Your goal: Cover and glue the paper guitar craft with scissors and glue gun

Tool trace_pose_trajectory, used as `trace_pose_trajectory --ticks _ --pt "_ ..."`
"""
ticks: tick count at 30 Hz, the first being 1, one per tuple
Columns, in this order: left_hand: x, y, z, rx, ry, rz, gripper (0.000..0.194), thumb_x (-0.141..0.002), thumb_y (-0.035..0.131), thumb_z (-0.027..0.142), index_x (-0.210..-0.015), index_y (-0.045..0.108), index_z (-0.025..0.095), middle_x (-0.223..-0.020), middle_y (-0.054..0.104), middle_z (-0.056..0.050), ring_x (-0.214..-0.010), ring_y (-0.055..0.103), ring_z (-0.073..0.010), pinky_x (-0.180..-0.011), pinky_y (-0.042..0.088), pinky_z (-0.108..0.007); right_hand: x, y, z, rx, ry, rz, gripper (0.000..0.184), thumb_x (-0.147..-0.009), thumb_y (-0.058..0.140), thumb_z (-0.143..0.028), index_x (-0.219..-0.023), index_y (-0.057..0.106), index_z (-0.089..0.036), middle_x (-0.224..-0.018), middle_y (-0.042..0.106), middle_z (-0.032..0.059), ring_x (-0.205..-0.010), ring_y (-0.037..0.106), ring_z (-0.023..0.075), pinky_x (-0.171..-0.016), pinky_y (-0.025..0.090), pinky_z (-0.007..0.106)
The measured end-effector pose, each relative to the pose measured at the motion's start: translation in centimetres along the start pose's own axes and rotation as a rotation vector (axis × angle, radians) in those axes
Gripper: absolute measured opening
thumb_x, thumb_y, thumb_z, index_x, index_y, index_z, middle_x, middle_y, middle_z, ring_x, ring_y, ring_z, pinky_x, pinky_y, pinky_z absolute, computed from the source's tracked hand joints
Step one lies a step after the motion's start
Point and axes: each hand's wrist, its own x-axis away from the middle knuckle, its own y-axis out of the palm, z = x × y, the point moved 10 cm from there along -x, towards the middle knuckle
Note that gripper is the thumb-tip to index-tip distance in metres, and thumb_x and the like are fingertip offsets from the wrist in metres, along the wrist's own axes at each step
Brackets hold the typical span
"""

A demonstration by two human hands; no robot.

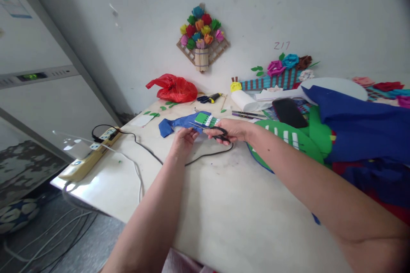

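Note:
My right hand (231, 130) is closed around a pair of scissors (221, 133) with dark handles. Their blades point left and lie close to my left fingertips; whether the blades are apart is hard to tell. My left hand (185, 138) has its fingers curled together just below the blades, and what they pinch, if anything, is too small to make out. Behind both hands lies a piece of blue paper (165, 127) on the table. A small green piece with white strips (202, 117) rests on top of it, just beyond the scissors.
Beside my right forearm are a green round cutout with white bars (270, 127), a phone (290, 112) and blue paper (361, 123). A red plastic bag (177, 88) stands at the back. A power strip (88, 160) and a black cable (147, 149) occupy the left.

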Motion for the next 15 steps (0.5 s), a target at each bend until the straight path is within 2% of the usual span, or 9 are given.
trace_pose_trajectory --ticks 7,15 --pt "0.0 0.02 -0.09 0.012 -0.014 0.015 0.009 -0.059 0.054 0.004 -0.056 0.056 0.012 -0.055 0.062 -0.002 -0.053 0.059 -0.01 -0.057 0.051 -0.022 -0.04 0.12 0.34 -0.031 0.014 0.015 0.048 -0.061 0.07 -0.056 -0.075 0.057 -0.012 -0.045 0.05 -0.0054 -0.031 0.04 0.0019 -0.027 0.027 0.012" --pt "0.05 -0.09 -0.07 0.036 -0.019 0.04 0.012 -0.06 0.051 0.001 -0.055 0.056 0.011 -0.051 0.059 -0.001 -0.049 0.057 -0.0099 -0.055 0.051 -0.022 -0.19 0.08 0.4 -0.013 -0.04 0.031 0.048 -0.057 0.073 -0.055 -0.061 0.048 -0.014 -0.043 0.048 -0.006 -0.03 0.038 0.0009 -0.028 0.026 0.012"
